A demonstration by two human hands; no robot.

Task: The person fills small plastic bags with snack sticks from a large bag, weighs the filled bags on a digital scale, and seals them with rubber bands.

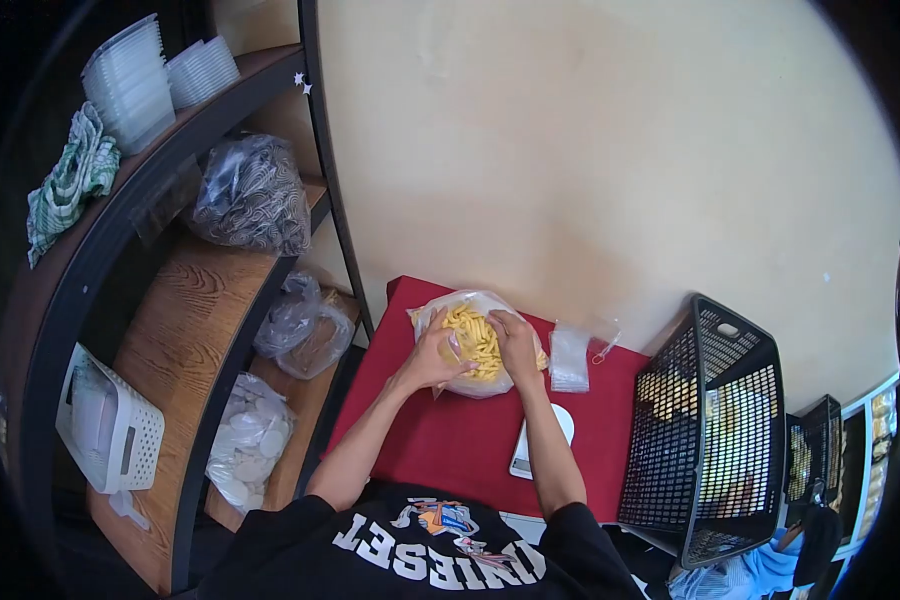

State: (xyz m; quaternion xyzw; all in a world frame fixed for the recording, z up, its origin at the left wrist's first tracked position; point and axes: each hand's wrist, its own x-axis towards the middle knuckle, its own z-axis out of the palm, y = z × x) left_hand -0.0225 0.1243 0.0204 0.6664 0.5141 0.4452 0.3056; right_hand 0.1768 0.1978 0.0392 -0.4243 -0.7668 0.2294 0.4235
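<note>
A clear plastic bag (480, 386) of yellow stick-shaped snacks (478, 338) lies open on the red-covered table (410, 440). My left hand (434, 352) is at the bag's left side, thumb and fingers apart, with what looks like a small clear packet at its fingers. On the right side of the opening, my right hand (514, 345) has its fingers bent over the rim; what they hold, if anything, is hidden. Under my right forearm is a white scale (523, 455). Flat clear bags (569, 360) lie right of the big bag.
Black crates (660, 440) stand at the right, with a person (770, 565) low beside them. A wooden shelf unit (185, 300) on the left holds bagged goods (255, 195), a white basket (145, 440) and stacked plastic containers (130, 85). A wall (590, 150) rises behind the table.
</note>
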